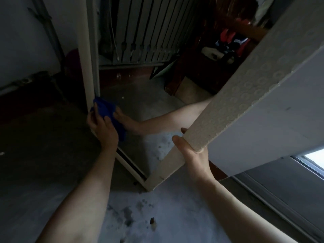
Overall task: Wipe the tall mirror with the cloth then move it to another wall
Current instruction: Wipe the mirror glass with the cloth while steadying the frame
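Gripping mirror (140, 102), left hand (103, 128) pressing cloth (107, 109)

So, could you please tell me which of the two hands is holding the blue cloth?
The left hand holds the blue cloth against the tall mirror; the right hand has no cloth and grips the right frame.

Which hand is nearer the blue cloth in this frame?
Left. The left hand holds the blue cloth against the mirror near its left frame. The right hand grips the mirror's right frame, apart from the cloth.
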